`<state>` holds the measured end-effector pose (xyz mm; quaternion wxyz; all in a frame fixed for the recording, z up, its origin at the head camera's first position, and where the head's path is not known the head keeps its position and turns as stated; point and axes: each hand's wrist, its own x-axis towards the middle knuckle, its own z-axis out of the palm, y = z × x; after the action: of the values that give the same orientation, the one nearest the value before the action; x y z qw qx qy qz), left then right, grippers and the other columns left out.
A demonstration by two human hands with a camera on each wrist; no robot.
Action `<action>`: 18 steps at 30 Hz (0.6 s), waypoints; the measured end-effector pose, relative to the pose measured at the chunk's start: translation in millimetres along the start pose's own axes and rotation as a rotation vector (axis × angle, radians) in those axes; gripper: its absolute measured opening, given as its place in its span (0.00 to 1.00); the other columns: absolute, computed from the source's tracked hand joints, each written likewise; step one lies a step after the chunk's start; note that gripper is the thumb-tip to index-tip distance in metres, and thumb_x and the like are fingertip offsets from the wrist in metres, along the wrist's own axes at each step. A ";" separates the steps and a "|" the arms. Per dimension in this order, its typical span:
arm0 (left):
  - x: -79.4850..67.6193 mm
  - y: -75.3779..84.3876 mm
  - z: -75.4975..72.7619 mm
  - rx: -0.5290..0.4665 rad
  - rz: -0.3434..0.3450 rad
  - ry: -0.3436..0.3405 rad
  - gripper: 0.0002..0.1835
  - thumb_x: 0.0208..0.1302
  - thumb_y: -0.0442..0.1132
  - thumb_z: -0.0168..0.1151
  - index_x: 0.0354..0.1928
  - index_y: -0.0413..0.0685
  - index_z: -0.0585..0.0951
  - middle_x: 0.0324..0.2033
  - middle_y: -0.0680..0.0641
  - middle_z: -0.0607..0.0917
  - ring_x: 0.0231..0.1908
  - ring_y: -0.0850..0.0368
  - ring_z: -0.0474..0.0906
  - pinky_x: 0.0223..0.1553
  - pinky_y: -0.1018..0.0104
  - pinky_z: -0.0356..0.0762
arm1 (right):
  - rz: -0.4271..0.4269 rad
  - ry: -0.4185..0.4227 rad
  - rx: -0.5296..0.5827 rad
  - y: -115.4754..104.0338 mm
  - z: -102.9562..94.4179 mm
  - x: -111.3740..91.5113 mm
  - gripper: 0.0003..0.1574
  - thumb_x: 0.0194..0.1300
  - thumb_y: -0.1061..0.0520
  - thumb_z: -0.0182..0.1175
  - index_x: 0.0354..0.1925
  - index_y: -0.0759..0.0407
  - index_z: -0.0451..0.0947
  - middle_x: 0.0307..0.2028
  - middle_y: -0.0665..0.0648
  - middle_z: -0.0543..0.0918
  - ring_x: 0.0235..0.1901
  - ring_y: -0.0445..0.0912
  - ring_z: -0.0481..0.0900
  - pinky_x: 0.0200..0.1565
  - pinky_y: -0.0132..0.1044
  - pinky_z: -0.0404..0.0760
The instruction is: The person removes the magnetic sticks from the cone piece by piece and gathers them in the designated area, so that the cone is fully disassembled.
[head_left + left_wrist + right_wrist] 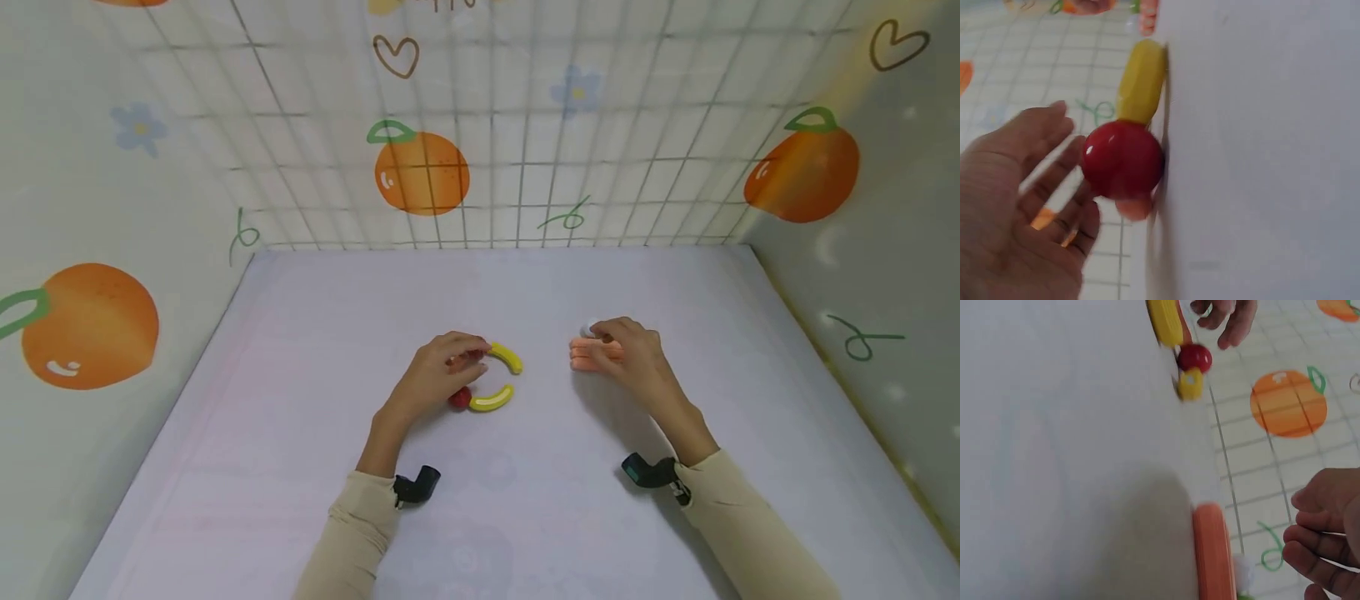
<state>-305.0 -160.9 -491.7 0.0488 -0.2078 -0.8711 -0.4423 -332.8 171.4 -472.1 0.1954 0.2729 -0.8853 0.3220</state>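
Note:
In the head view my left hand (435, 375) hovers over a small group on the left, its fingers loosely bent around nothing. That group has two curved yellow toy bananas (492, 400) and a glossy red ball (460, 398); a second red piece is mostly hidden by the fingers. The left wrist view shows the red ball (1124, 159) beside the fingers, with a yellow piece (1142, 81) and an orange end (1134, 207) behind. My right hand (637, 358) is above ribbed orange sticks (581, 364), lying side by side. Behind them sits a white ball (588, 330), partly covered by the fingers.
The pale table (495, 300) ends at a white grid-patterned backdrop (600, 175) printed with oranges. Side walls stand left (112, 208) and right (862, 275). A dark wrist camera (417, 485) sits on the left wrist, another (648, 471) on the right.

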 end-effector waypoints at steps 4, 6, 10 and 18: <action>-13.9 -8.5 -6.2 0.040 -0.056 0.002 0.16 0.66 0.47 0.68 0.54 0.56 0.85 0.54 0.62 0.79 0.52 0.59 0.74 0.49 0.58 0.77 | -0.080 -0.034 0.061 -17.3 9.0 -3.5 0.16 0.57 0.67 0.72 0.45 0.66 0.82 0.43 0.60 0.84 0.42 0.54 0.83 0.48 0.50 0.77; -20.5 -10.9 -10.5 0.038 -0.061 -0.015 0.17 0.65 0.47 0.69 0.55 0.56 0.85 0.55 0.62 0.79 0.53 0.58 0.73 0.48 0.58 0.76 | -0.106 -0.069 0.083 -27.6 15.4 -4.8 0.15 0.57 0.66 0.72 0.45 0.64 0.83 0.42 0.58 0.84 0.41 0.52 0.83 0.46 0.47 0.79; -29.3 -12.4 -18.8 0.016 -0.050 -0.079 0.20 0.60 0.44 0.74 0.54 0.55 0.86 0.59 0.61 0.77 0.54 0.56 0.73 0.48 0.55 0.74 | -0.147 -0.146 0.091 -47.1 30.7 -6.8 0.15 0.59 0.63 0.71 0.45 0.62 0.83 0.42 0.56 0.84 0.40 0.49 0.81 0.46 0.45 0.77; -32.4 -14.8 -22.6 0.020 -0.026 -0.209 0.22 0.59 0.39 0.75 0.56 0.54 0.84 0.60 0.58 0.74 0.47 0.57 0.75 0.43 0.61 0.77 | -0.199 -0.221 0.029 -70.8 61.2 -5.8 0.16 0.58 0.61 0.71 0.46 0.60 0.85 0.45 0.54 0.84 0.46 0.49 0.80 0.47 0.48 0.70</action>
<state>-283.8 -196.7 -497.9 -0.0460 -0.2411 -0.8783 -0.4102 -295.5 86.5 -486.2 0.1237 0.3960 -0.8653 0.2815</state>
